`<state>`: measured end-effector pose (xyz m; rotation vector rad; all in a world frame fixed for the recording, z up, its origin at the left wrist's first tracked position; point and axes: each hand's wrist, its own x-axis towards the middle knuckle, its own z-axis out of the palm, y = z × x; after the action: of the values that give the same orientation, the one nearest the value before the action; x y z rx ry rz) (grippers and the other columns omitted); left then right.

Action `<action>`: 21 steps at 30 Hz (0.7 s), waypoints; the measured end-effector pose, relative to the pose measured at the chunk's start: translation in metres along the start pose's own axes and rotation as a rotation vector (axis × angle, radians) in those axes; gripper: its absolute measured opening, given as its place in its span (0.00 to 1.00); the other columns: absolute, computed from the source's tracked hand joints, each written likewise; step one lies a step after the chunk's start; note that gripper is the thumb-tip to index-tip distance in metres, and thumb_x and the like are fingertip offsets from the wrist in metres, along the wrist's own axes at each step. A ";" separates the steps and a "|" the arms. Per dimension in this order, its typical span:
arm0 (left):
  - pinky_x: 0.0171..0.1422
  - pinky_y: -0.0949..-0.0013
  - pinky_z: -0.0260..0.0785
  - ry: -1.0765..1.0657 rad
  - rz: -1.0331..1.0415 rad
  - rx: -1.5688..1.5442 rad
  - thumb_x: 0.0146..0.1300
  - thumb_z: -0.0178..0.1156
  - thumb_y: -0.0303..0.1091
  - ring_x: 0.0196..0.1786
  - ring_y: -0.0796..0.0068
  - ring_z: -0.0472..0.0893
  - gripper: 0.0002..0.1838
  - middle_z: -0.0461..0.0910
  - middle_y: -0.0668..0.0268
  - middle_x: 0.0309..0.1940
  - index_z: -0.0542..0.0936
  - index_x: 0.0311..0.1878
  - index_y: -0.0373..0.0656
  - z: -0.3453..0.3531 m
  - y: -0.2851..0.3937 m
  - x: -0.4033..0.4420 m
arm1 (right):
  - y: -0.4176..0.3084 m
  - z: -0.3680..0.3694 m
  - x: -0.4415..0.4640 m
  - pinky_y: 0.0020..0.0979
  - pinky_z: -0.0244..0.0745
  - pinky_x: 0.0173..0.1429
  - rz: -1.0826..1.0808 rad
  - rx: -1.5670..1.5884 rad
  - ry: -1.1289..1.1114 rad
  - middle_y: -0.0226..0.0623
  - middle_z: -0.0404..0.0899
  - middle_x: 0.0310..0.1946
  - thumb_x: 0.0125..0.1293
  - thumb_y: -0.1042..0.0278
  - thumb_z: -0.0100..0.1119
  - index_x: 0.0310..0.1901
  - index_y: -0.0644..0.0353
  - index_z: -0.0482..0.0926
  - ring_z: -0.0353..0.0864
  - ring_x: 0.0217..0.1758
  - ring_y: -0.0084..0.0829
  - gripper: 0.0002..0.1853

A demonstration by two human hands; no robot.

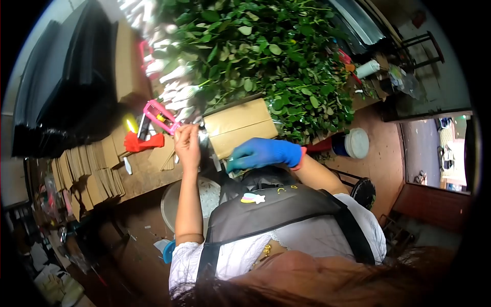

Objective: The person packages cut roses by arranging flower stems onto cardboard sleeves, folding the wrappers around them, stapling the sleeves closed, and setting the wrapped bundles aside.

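My left hand (187,146) is bare and raised over the table edge, with thumb and fingers pinched together at the near end of a pink looped plastic tool (161,116). A bit of yellow shows inside the tool's frame. My right hand (261,153) wears a blue glove with green fingers. Its fingers curl at the near edge of a folded brown cardboard wrap (240,128); the fingertips are partly hidden. A big heap of leafy green stems (266,56) lies behind and to the right of the wrap.
Cut cardboard pieces (89,171) stand at the left, near a red cloth-like item (143,143). Black sheets (66,82) are stacked behind them. A round bin (207,197) stands below the table edge, and a white bucket (356,143) at the right.
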<state>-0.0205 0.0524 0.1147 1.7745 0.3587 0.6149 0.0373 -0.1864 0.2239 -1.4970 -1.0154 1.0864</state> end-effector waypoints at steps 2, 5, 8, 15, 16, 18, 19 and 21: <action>0.59 0.58 0.68 -0.099 0.432 0.421 0.60 0.71 0.36 0.55 0.59 0.77 0.08 0.79 0.57 0.55 0.89 0.42 0.48 0.026 0.030 0.010 | 0.000 -0.017 -0.048 0.33 0.83 0.53 0.152 0.528 0.059 0.45 0.86 0.47 0.78 0.60 0.55 0.52 0.69 0.82 0.89 0.45 0.35 0.18; 0.63 0.47 0.63 -0.100 0.761 0.573 0.54 0.72 0.40 0.62 0.51 0.72 0.09 0.77 0.58 0.60 0.89 0.39 0.56 0.100 0.053 0.028 | 0.047 -0.029 -0.094 0.34 0.83 0.54 -0.062 0.617 0.393 0.42 0.85 0.48 0.79 0.55 0.52 0.56 0.66 0.79 0.88 0.47 0.35 0.20; 0.62 0.46 0.63 -0.189 0.852 0.708 0.56 0.69 0.42 0.71 0.49 0.67 0.05 0.72 0.58 0.69 0.88 0.36 0.58 0.181 0.057 0.049 | 0.098 -0.028 -0.122 0.34 0.83 0.52 0.017 0.882 0.640 0.40 0.85 0.50 0.80 0.51 0.50 0.60 0.62 0.77 0.87 0.46 0.34 0.22; 0.78 0.39 0.50 -0.248 0.632 0.940 0.58 0.63 0.32 0.78 0.46 0.58 0.38 0.64 0.51 0.73 0.69 0.75 0.62 0.232 0.044 0.033 | 0.172 0.024 -0.140 0.33 0.82 0.50 0.395 0.992 0.681 0.37 0.86 0.47 0.79 0.51 0.52 0.57 0.58 0.78 0.86 0.47 0.31 0.19; 0.79 0.39 0.50 -0.277 0.639 0.970 0.59 0.64 0.32 0.77 0.47 0.59 0.38 0.65 0.52 0.73 0.69 0.75 0.63 0.231 0.045 0.032 | 0.186 0.025 -0.132 0.33 0.82 0.50 0.434 1.035 0.676 0.36 0.86 0.46 0.79 0.52 0.52 0.57 0.57 0.78 0.86 0.47 0.33 0.18; 0.79 0.40 0.50 -0.243 0.628 0.967 0.58 0.67 0.35 0.76 0.48 0.61 0.36 0.68 0.54 0.71 0.71 0.73 0.59 0.235 0.038 0.033 | 0.232 0.018 -0.110 0.33 0.82 0.49 0.479 0.980 0.629 0.37 0.86 0.48 0.79 0.54 0.52 0.57 0.58 0.78 0.86 0.49 0.32 0.18; 0.79 0.41 0.50 -0.246 0.630 0.962 0.58 0.67 0.34 0.76 0.49 0.62 0.35 0.68 0.54 0.70 0.72 0.72 0.58 0.236 0.037 0.034 | 0.257 0.016 -0.108 0.32 0.81 0.51 0.467 0.854 0.629 0.37 0.85 0.49 0.78 0.55 0.53 0.57 0.59 0.78 0.85 0.50 0.32 0.17; 0.80 0.41 0.50 -0.256 0.640 0.983 0.58 0.66 0.34 0.76 0.50 0.62 0.33 0.70 0.54 0.69 0.74 0.70 0.55 0.234 0.036 0.034 | 0.307 0.013 -0.116 0.31 0.79 0.56 0.411 0.503 0.663 0.39 0.85 0.50 0.77 0.60 0.54 0.56 0.62 0.78 0.83 0.51 0.32 0.15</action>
<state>0.1387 -0.1256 0.1110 2.9283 -0.1505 0.6888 0.0188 -0.3441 -0.0630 -1.5039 0.0329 0.9196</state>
